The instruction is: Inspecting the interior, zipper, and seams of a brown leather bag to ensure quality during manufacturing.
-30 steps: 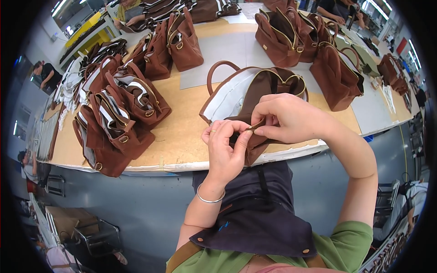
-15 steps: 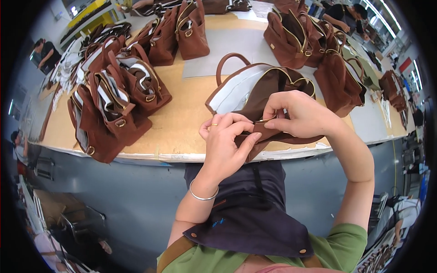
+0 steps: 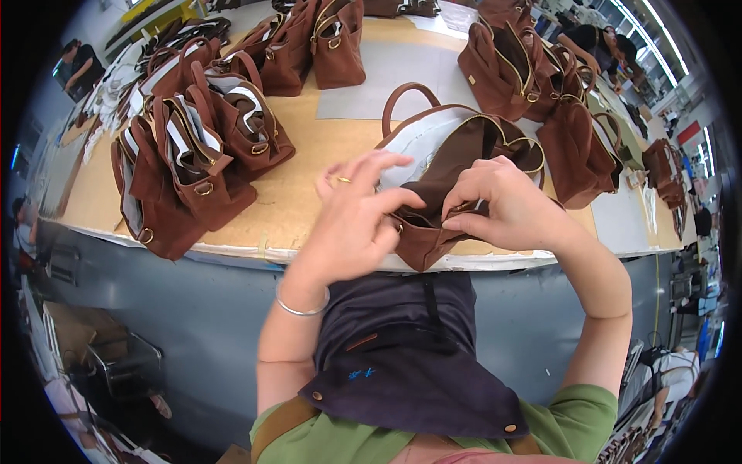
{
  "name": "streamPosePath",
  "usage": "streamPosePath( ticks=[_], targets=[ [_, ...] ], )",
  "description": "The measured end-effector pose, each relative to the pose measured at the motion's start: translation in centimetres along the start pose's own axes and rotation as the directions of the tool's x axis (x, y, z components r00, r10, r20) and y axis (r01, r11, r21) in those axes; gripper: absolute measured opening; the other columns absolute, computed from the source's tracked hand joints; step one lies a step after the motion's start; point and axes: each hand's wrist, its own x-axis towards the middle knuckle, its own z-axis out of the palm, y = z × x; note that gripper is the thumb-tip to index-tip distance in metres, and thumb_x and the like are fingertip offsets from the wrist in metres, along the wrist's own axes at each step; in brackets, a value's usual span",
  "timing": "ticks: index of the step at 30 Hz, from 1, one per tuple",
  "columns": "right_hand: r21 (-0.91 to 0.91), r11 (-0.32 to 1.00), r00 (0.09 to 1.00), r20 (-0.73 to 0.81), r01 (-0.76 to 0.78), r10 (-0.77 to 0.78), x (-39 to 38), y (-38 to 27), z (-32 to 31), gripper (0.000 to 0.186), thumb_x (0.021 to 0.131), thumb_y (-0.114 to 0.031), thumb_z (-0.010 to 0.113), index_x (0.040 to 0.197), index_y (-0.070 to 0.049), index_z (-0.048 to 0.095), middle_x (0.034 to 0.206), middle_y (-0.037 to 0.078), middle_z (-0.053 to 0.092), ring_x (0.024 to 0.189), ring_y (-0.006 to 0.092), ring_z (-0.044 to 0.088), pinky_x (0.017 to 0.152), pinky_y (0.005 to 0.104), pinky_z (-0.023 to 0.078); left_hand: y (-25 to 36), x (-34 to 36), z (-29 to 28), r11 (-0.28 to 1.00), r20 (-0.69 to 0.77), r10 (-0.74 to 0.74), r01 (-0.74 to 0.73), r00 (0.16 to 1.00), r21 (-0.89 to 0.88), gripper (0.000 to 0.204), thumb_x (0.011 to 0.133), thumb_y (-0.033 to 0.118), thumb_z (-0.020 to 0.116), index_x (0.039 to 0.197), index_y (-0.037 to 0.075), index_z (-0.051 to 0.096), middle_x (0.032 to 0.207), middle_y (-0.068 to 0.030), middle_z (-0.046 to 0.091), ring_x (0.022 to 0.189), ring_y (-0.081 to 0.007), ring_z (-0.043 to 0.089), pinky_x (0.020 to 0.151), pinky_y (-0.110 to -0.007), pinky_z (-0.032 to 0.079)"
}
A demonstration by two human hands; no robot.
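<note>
At a tan-topped bench, a worker's right hand pinches the near rim of an open reddish-brown leather handbag with pale lining and gold-toned zip, spread just beyond the fingers. The left hand, thumb and fingers wide apart, is at the bag's left side; contact cannot be told. Brown leather handbags crowd left of those fingers.
</note>
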Motion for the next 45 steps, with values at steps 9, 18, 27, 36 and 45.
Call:
streamPosePath(
  ticks=[9,18,27,36,45],
  targets=[
    [-0.028,0.999,1.0,0.009,0.023,-0.023,-0.4,1.0,1.4,0.02,0.076,-0.027,0.077,0.08,-0.013,0.064,0.08,0.002,0.063,0.087,0.0229,0.062,0.083,0.0366,0.042,-5.4,3.5,-0.8,0.726,0.239,0.266,-0.358,0.934,0.588,0.014,0.079,0.008,0.064,0.09,0.017,0.064,0.092,0.0031,0.062,0.105,-0.0188,0.061,0.104,-0.05,0.03],
    [-0.173,0.967,0.952,-0.212,0.185,-0.22,-4.1,6.7,-2.6,0.017,0.067,-0.017,0.083,0.076,-0.013,0.069,0.08,-0.003,0.06,0.083,0.0202,0.058,0.084,0.036,0.04,3.6,4.0,-3.0,0.653,0.363,0.39,-0.532,0.846,0.539,0.006,0.072,0.013,0.065,0.072,0.015,0.059,0.073,0.0005,0.052,0.081,-0.0181,0.058,0.097,-0.044,0.034],
    [-0.3,0.934,0.97,-0.083,0.196,-0.23,-4.8,7.0,-0.8,0.011,0.072,-0.019,0.078,0.081,-0.016,0.073,0.08,-0.004,0.059,0.088,0.0179,0.055,0.095,0.037,0.037,1.6,9.1,-0.1,0.915,0.68,0.04,-0.3,0.732,0.269,0.015,0.085,0.018,0.067,0.098,0.01,0.069,0.093,-0.0091,0.065,0.095,-0.0306,0.064,0.079,-0.042,0.05],
    [-0.152,0.988,0.956,-0.286,0.026,-0.069,-7.2,6.3,0.6,0.013,0.071,-0.007,0.069,0.083,-0.012,0.071,0.091,0.001,0.061,0.096,0.022,0.056,0.091,0.0367,0.039,0.6,8.6,1.1,0.95,0.729,0.062,-0.265,0.682,0.167,0.016,0.084,0.002,0.064,0.099,0.006,0.066,0.098,-0.0092,0.062,0.098,-0.0297,0.063,0.084,-0.041,0.048],
    [-0.082,0.996,0.781,-0.624,-0.025,-0.031,-5.2,2.2,2.9,0.026,0.069,0.004,0.061,0.092,-0.007,0.067,0.098,0.008,0.061,0.093,0.0289,0.059,0.082,0.0384,0.048,-0.4,7.3,0.1,0.987,0.572,0.136,-0.159,0.809,-0.009,0.012,0.093,0.003,0.056,0.105,0.001,0.059,0.092,-0.0164,0.063,0.086,-0.0352,0.064,0.075,-0.041,0.05]
  ],
)
